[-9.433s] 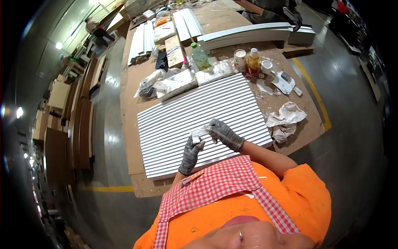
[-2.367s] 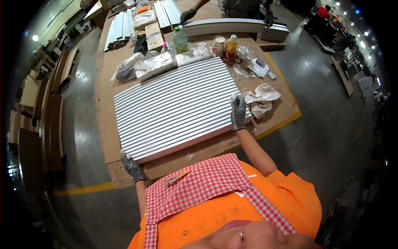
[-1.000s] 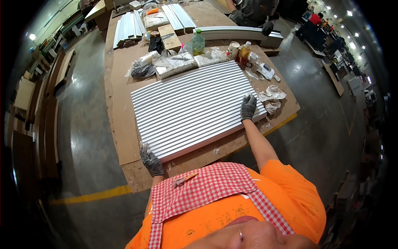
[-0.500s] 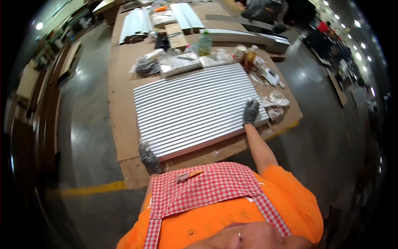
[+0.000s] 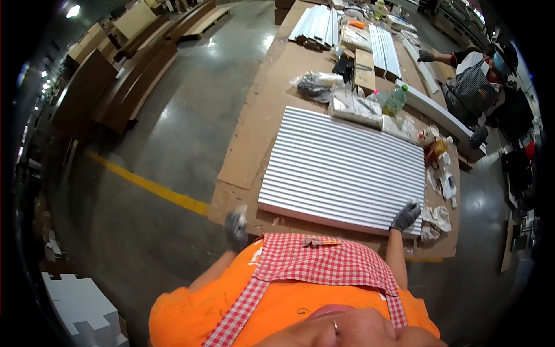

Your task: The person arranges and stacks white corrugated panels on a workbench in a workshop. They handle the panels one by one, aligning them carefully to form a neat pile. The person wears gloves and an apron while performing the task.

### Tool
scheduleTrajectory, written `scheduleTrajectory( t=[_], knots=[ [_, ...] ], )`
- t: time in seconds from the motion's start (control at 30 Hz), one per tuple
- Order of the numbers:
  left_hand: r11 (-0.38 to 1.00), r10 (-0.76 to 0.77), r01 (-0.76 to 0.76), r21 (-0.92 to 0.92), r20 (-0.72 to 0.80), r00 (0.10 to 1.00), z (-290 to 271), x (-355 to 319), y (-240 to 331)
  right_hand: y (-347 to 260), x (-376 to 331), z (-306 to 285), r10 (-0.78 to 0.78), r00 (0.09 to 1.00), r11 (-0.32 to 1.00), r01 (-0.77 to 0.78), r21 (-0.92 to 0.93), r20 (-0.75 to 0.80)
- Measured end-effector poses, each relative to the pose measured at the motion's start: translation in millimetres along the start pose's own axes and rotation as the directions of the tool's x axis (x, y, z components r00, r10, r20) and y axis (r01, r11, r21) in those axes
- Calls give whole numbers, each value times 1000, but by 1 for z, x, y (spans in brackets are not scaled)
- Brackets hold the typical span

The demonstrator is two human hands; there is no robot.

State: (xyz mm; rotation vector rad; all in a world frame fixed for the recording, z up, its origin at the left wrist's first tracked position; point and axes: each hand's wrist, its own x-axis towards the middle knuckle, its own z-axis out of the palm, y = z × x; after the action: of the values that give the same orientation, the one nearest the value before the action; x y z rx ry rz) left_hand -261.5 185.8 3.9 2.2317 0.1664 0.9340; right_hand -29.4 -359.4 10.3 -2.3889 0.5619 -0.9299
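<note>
A ribbed white panel with a pinkish front edge lies flat on the cardboard-covered table. My right hand, in a grey glove, rests on its front right corner with the fingers laid over the ridges. Off the table's front left corner, apart from the panel, is my left hand, gloved too. It is smeared by motion, with a pale patch at the fingers; whether that is a held thing or the glove cannot be made out. Crumpled white rags lie just right of my right hand.
Behind the panel are a wrapped white block, a green-capped bottle and a plastic bag. White strips are stacked farther back. A co-worker stands at the right side beside a long white beam.
My left hand has let go of the panel's front left corner and moved off the table. My right hand stays at the right corner. The view has swung left.
</note>
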Motion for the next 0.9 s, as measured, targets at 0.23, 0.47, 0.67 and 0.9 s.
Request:
scheduleTrajectory(
  t=[0.23, 0.47, 0.67, 0.9],
  knots=[
    [838, -523, 538, 94, -148, 840, -43, -60, -22, 20, -3, 7, 32, 999, 998, -31, 47, -28],
    [744, -637, 665, 61, -236, 734, -48, -74, -31, 13, -3, 8, 38, 999, 999, -37, 17, -37],
    [724, -661, 689, 37, -250, 708, -43, -66, -38, 11, -2, 7, 59, 998, 995, -57, 76, -34],
    [680, -707, 733, -10, -275, 652, -46, -66, -44, 2, -4, 5, 104, 995, 993, -103, 64, -6]
  ],
)
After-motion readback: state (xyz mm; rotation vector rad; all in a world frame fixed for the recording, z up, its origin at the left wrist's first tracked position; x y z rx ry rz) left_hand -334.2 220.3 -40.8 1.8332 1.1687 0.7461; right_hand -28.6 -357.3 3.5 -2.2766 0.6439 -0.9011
